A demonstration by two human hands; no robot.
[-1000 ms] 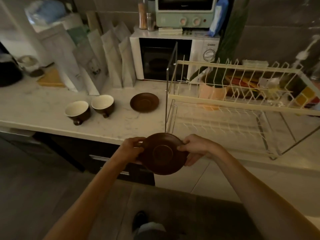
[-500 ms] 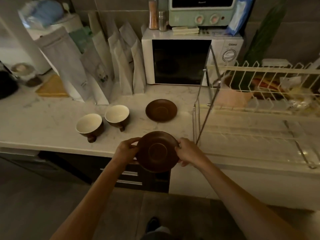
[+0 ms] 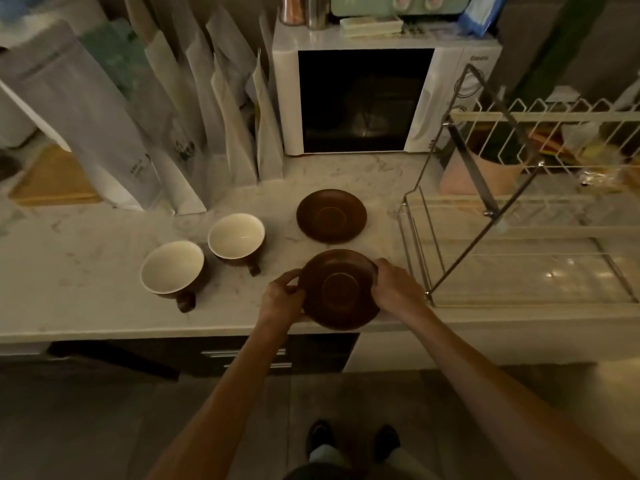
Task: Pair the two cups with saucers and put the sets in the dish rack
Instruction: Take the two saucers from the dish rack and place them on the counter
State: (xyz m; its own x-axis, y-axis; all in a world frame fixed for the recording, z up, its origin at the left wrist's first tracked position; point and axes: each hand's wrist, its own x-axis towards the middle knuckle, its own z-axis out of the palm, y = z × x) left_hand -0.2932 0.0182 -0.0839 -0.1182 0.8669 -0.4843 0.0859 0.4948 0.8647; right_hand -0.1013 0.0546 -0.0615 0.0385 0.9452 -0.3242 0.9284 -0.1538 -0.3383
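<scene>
We grip one brown saucer [image 3: 341, 289] by its rim, our left hand [image 3: 282, 296] and right hand [image 3: 394, 285] pinching opposite edges just over the worktop [image 3: 86, 258] front. No pair is made yet, we judge: both cups [image 3: 172, 267] [image 3: 237, 236] sit empty to the left of our hands, the second saucer [image 3: 331, 215] lies bare just beyond them, and the dish rack [image 3: 519, 237] to the right holds no set. The microwave [image 3: 374, 98] lettering is too blurred for us to read.
</scene>
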